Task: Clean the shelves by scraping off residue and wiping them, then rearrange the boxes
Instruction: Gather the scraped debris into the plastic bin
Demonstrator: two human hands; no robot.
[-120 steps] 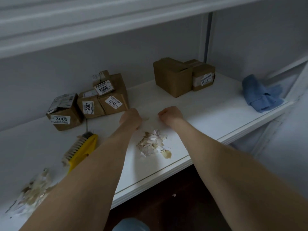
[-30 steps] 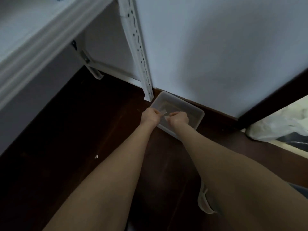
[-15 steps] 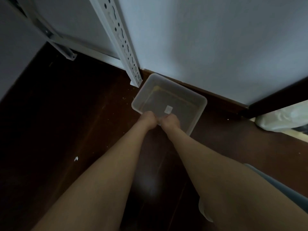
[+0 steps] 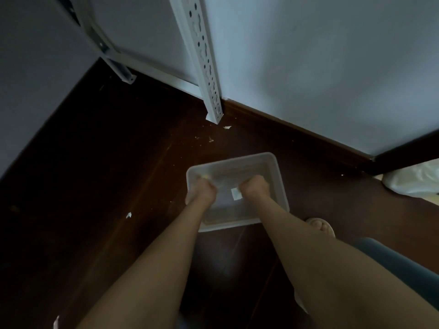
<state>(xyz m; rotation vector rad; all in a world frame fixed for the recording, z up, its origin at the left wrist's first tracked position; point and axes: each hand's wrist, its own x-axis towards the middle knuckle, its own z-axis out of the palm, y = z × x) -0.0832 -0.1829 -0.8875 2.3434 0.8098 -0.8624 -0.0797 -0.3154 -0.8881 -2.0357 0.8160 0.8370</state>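
A translucent plastic bin (image 4: 273, 162) sits on the dark floor in front of me. A white scrap (image 4: 236, 194) lies inside it, and a yellowish bit (image 4: 204, 177) is near its left wall. My left hand (image 4: 202, 192) is curled at the bin's left rim, with one finger showing outside the wall. My right hand (image 4: 255, 187) is a closed fist over the inside of the bin, and I see nothing in it. The shelves and boxes are out of view.
The shelf's white perforated post (image 4: 206, 67) stands on the floor just beyond the bin, with a diagonal brace (image 4: 114, 62) to its left. Small scraps (image 4: 128, 215) dot the dark floor. A white plastic bag (image 4: 413, 179) lies at the right. My slippered foot (image 4: 320, 227) is beside the bin.
I turned from the shelf down to the floor. Since half a second ago the bin has come away from the post toward me and turned, and my hands have spread apart.
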